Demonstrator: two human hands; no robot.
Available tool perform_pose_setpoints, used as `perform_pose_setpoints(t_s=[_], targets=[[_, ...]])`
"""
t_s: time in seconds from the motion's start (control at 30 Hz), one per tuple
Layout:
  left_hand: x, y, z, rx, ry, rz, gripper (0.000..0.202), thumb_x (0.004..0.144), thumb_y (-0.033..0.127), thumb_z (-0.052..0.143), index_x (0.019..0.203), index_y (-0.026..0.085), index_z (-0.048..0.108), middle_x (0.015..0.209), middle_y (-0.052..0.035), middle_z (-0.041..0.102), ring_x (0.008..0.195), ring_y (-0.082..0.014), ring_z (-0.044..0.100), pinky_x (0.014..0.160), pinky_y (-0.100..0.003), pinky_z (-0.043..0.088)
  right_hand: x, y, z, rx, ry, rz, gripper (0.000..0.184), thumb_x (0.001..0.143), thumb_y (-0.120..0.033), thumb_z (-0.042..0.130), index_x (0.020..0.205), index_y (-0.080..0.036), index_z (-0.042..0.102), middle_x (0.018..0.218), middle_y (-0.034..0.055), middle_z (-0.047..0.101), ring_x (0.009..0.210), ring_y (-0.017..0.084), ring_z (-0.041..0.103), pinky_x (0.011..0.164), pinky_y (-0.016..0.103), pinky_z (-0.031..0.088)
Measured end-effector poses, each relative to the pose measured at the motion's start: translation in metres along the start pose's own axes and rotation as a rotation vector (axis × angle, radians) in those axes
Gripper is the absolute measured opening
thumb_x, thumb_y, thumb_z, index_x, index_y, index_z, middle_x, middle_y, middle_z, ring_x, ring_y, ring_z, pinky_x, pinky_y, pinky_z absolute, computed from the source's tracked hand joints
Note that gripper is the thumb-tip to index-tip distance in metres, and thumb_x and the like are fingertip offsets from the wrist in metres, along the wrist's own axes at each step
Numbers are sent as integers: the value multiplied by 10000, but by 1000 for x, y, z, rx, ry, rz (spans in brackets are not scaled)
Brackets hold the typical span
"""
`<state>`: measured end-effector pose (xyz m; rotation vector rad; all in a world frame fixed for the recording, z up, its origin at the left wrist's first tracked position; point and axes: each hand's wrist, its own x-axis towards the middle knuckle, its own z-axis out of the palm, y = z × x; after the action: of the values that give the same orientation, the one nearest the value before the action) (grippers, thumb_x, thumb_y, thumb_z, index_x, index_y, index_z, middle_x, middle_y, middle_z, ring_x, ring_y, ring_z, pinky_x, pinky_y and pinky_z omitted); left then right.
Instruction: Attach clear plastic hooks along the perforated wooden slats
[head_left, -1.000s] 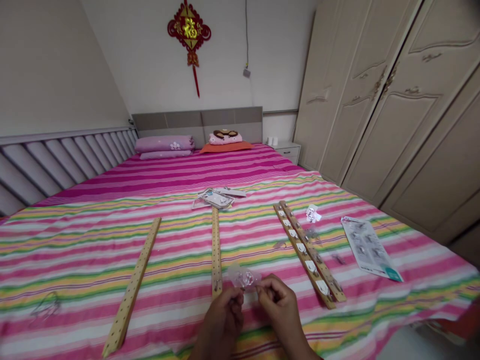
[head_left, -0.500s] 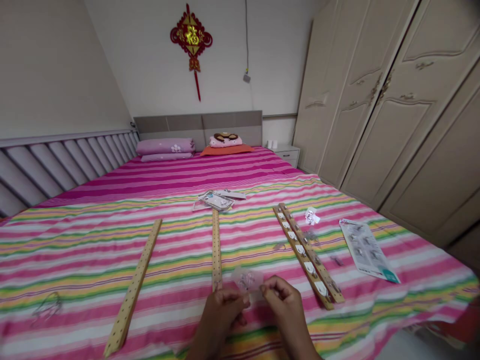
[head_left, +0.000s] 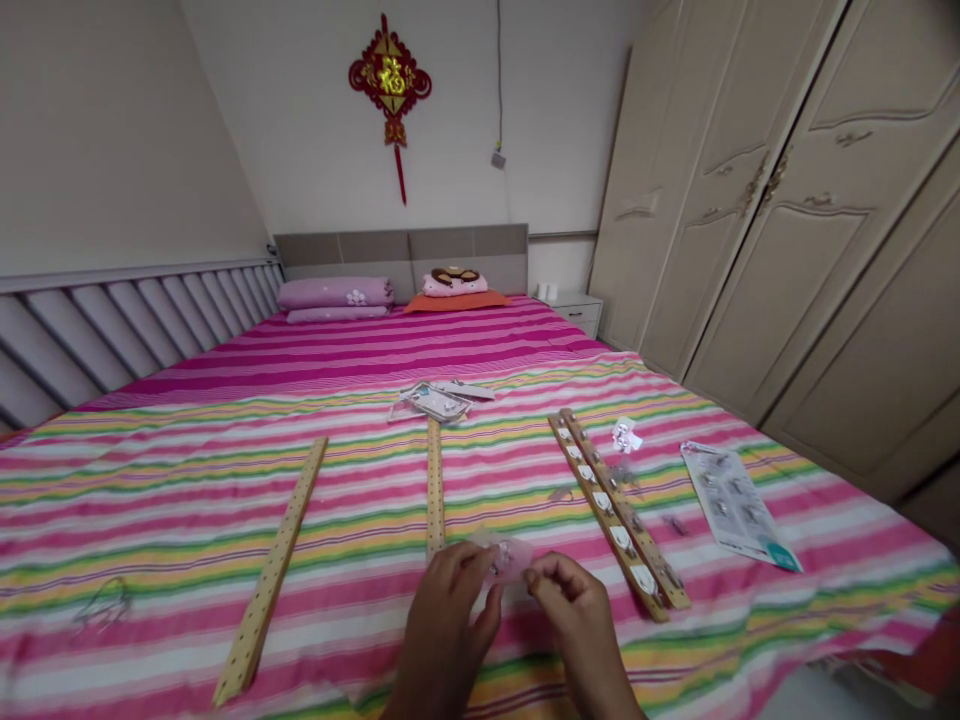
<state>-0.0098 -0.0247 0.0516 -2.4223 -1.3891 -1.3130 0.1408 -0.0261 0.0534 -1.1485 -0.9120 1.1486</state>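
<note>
Clear little packet (head_left: 513, 562) up over the striped bedspread (head_left: 360, 600), pinched at its right edge by the right hand (head_left: 570, 592), met at its left by a left hand (head_left: 450, 600) with thumb spread, firmness hard to tell. Best to keep that pinch steady, press lightly, and work low, clear of the perforated strip (head_left: 435, 485) just beyond.

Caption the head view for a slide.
Left hand and right hand handle a clear plastic piece near perforated wooden strips on striped fabric.
</note>
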Motion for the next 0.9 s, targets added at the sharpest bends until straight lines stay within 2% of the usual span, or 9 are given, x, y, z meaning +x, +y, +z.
perform_pose_setpoints(t_s=[0.17, 0.3, 0.53, 0.7, 0.9], targets=[[2, 0, 6, 17, -13, 6, 242, 777, 76, 511, 953, 226, 582, 854, -51, 632, 816, -176, 617, 723, -296, 536, -2, 2, 1, -13, -33, -3, 226, 633, -361, 659, 557, -183, 542, 511, -41, 415, 502, 102, 328, 463, 226, 270], [3, 3, 8, 33, 21, -6, 191, 769, 60, 472, 847, 209, 564, 783, -34, 616, 757, -162, 610, 705, -281, 532, -4, 1, 2, -68, -76, -44, 258, 665, -395, 645, 572, -188, 523, 515, -50, 384, 505, 105, 317, 468, 229, 271], [1, 5, 7, 70, 21, -9, 194, 780, 64, 472, 855, 205, 582, 822, -49, 641, 797, -176, 628, 741, -297, 527, -10, 1, 3, -133, -160, -134, 299, 802, -468, 549, 678, -203, 487, 576, -54, 370, 529, 110, 331, 483, 228, 282], [-1, 5, 7, 115, 35, 42, 183, 774, 59, 481, 821, 209, 574, 763, -36, 649, 750, -162, 636, 724, -285, 533, -9, 4, 4, -212, -132, -149, 307, 773, -446, 586, 630, -203, 464, 530, -72, 331, 495, 96, 310, 453, 219, 252], [-6, 1, 11, 120, 39, 74, 189, 772, 69, 499, 874, 212, 569, 768, -38, 671, 735, -165, 653, 697, -265, 535, -10, 3, 2, -247, -176, -170, 270, 783, -378, 560, 615, -208, 435, 547, -66, 333, 512, 102, 318, 470, 223, 266]])
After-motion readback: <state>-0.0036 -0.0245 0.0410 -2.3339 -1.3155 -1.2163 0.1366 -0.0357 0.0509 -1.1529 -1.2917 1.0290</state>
